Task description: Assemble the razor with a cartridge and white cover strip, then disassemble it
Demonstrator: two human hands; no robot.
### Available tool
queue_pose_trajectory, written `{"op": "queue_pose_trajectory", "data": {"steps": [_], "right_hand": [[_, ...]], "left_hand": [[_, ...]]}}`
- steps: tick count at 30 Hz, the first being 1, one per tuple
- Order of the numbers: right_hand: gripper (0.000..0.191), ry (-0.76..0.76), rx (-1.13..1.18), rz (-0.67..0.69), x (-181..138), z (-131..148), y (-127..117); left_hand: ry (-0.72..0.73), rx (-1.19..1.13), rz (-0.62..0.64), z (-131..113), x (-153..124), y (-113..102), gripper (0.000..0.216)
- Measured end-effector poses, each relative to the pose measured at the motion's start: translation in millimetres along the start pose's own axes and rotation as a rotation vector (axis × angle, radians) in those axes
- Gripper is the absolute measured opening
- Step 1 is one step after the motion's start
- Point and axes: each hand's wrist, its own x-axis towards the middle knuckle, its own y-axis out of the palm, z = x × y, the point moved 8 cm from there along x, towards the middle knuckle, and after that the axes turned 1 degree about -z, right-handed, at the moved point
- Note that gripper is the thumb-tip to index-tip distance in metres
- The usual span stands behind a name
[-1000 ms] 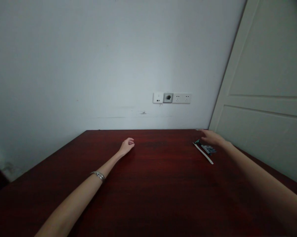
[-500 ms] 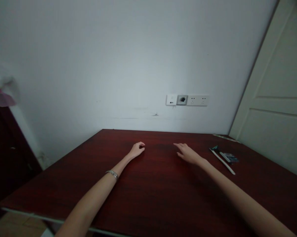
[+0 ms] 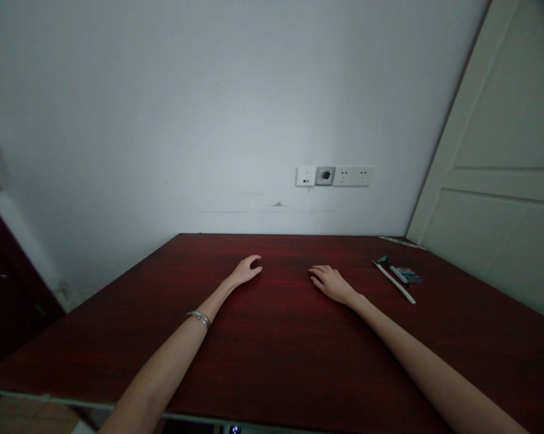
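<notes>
Both my arms reach forward over a dark red wooden table (image 3: pixel 272 355). My left hand (image 3: pixel 245 272) lies palm down near the table's middle with its fingers loosely curved and nothing in it; a silver bracelet (image 3: pixel 198 317) is on that wrist. A little to its right my right hand (image 3: pixel 329 282) rests flat on the wood, fingers stretched out and empty. Further right lie a thin white stick-like tool (image 3: pixel 394 281) and a small dark packet (image 3: pixel 409 275), apart from both hands.
A white wall with a row of sockets (image 3: pixel 334 176) stands behind the table. A cream panelled door (image 3: pixel 502 181) closes off the right side. Dark furniture (image 3: pixel 5 289) stands at the far left. The table's near edge runs along the bottom of the view.
My right hand has drawn back from the white tool and packet at the right to the table's middle and settled flat. The left hand stayed in place. My head turned slightly.
</notes>
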Motion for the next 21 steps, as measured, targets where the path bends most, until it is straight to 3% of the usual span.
{"op": "queue_pose_trajectory", "data": {"steps": [8,21], "right_hand": [[0.040,0.028,0.017,-0.024,-0.2,-4.7,0.4],[0.039,0.059,0.026,-0.046,-2.3,-3.5,-2.1]], "left_hand": [[0.090,0.257,0.075,-6.7,-1.2,15.3,0.055],[0.081,0.297,0.100,-7.7,-3.1,15.2,0.049]]}}
